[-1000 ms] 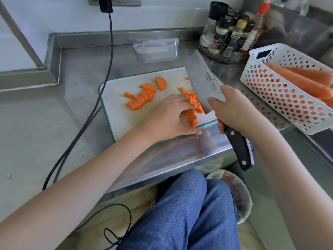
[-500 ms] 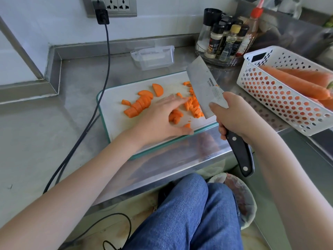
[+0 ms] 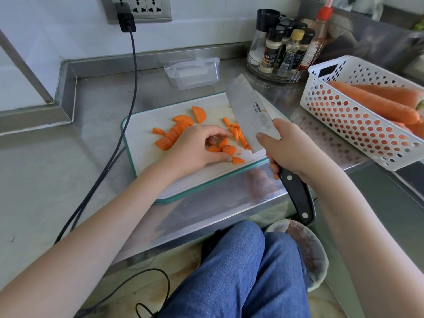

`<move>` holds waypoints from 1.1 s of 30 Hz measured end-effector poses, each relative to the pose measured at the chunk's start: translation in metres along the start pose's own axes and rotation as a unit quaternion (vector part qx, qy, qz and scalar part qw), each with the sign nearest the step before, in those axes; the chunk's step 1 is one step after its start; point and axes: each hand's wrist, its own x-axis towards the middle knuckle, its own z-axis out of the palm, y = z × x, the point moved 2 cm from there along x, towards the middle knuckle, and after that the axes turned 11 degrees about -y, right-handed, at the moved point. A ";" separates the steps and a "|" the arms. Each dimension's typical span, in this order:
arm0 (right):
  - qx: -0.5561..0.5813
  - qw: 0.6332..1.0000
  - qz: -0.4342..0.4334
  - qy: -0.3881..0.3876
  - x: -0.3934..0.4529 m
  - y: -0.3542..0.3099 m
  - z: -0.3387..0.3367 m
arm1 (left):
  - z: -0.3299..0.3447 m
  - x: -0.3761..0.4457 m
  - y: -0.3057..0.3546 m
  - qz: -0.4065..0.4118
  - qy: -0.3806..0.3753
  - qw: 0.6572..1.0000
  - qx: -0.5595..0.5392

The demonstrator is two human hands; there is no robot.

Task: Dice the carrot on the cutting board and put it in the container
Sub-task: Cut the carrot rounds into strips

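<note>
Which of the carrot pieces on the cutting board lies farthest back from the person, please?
The half-round carrot slice lying alone toward the far edge of the cutting board, behind the fanned row of slices.
</note>
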 end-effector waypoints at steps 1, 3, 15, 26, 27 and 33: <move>0.002 1.000 -0.001 -0.001 0.000 0.000 0.000 | 0.000 0.001 0.000 0.003 -0.006 1.000 0.005; 0.008 1.000 0.002 -0.004 -0.001 0.000 0.000 | -0.001 0.001 -0.002 0.001 -0.015 1.000 0.002; -0.041 0.999 -0.002 0.010 -0.010 -0.006 -0.006 | -0.002 -0.011 -0.007 -0.040 0.029 0.998 -0.043; -0.205 0.978 -0.031 0.038 -0.004 -0.015 0.019 | 0.009 0.001 0.002 -0.030 0.120 0.992 -0.023; -0.208 0.977 -0.030 0.036 -0.003 -0.015 0.019 | 0.009 0.000 0.002 -0.026 0.126 0.991 -0.024; -0.229 0.973 -0.027 0.021 -0.002 -0.019 0.022 | 0.008 -0.003 0.004 -0.011 0.137 0.991 0.002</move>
